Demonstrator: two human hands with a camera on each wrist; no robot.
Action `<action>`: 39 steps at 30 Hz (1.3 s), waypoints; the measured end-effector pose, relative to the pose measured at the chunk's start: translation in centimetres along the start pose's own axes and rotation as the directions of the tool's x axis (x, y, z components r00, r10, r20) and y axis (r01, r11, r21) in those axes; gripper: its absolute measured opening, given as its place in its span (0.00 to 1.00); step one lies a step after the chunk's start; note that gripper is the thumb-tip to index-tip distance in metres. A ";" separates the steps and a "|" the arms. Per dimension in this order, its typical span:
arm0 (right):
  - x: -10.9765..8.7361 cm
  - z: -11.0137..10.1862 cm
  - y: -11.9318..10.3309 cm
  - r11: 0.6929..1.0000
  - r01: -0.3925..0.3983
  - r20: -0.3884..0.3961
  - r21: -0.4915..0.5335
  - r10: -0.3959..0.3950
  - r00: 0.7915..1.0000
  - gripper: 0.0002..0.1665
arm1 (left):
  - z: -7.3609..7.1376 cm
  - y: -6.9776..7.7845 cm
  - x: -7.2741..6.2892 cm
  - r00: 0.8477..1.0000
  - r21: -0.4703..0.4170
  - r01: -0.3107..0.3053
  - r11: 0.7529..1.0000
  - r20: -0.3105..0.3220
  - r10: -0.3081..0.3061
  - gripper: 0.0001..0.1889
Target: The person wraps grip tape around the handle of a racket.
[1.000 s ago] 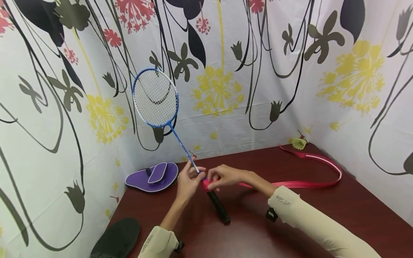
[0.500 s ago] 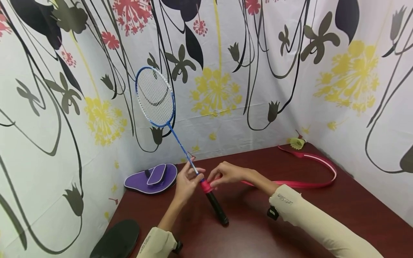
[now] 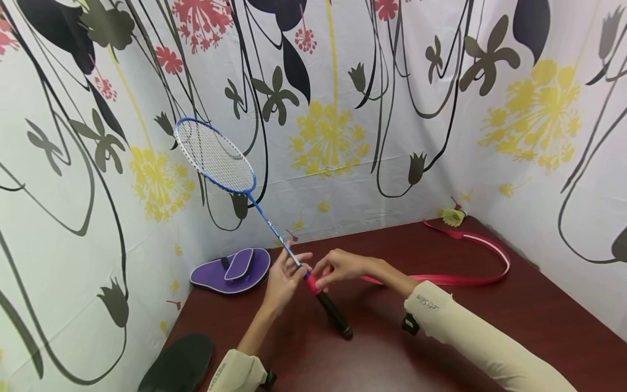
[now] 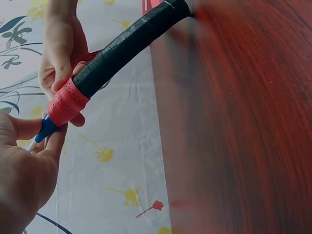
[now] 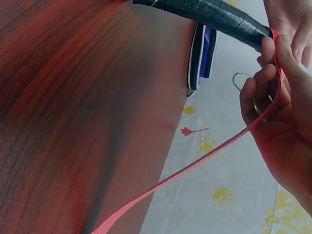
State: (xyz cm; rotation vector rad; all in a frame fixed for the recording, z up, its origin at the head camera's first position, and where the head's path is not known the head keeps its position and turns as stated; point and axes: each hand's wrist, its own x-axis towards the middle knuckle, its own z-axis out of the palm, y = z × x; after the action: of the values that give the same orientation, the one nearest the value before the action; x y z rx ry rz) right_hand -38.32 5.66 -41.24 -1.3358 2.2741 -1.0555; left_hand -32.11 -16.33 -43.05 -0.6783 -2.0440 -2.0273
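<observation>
A blue and white badminton racket [image 3: 271, 224] leans up to the left, its strung head against the patterned backdrop. My left hand [image 3: 283, 282] pinches it at the blue cone [image 4: 47, 127] where shaft meets handle. Red perforated grip tape [image 4: 67, 103] is wound in overlapping turns round the upper end of the black handle [image 4: 127, 52]. Thumb and fingers of my right hand [image 3: 344, 265] pinch this tape right at the handle. From there the tape's loose length, a red strip [image 5: 207, 156], runs across the palm and down toward the table in the right wrist view.
The strip's far part [image 3: 455, 280] curves over the dark red table [image 3: 392, 348] toward a yellow shuttlecock [image 3: 453, 217] in the back right corner. A purple paddle-shaped case [image 3: 208, 275] lies back left. A black paddle [image 3: 178, 362] is at the front left.
The racket has turned about its shaft, and its head has swung left and lower. The right hand drew slightly off the handle, then came back to it. The left hand stays about the same place.
</observation>
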 end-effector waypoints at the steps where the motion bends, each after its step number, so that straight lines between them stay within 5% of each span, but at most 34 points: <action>1: 0.0 0.0 0.0 1.000 -0.017 0.005 0.016 0.017 1.000 0.20 | 0.0 0.1 0.0 1.000 -0.004 0.000 1.000 0.006 0.000 0.46; 8: 0.4 0.2 0.2 0.998 -0.027 0.054 0.060 0.024 0.998 0.11 | 0.2 -0.2 0.3 0.999 -0.055 0.002 0.998 0.045 0.001 0.45; 16: 0.2 0.3 0.4 0.999 0.011 -0.010 -0.037 -0.012 1.000 0.08 | 0.4 -0.1 0.2 0.993 0.226 -0.044 0.973 -0.098 0.068 0.38; 30: 0.7 1.5 1.1 0.985 -0.019 -0.160 -0.169 -0.008 0.987 0.27 | 1.2 -0.7 0.0 0.990 0.268 0.014 0.963 -0.138 0.024 0.47; 39: -1.0 -0.3 1.1 0.998 0.054 0.001 0.039 -0.054 0.999 0.11 | 0.5 -0.7 0.2 0.990 0.220 0.002 0.976 -0.135 0.028 0.45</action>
State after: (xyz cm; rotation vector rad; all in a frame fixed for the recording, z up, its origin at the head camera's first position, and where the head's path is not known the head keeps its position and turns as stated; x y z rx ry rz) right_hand -38.73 6.96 -41.92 -1.3888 2.2160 -1.1097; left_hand -32.52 -15.80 -43.58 -0.4942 -2.1330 -1.7517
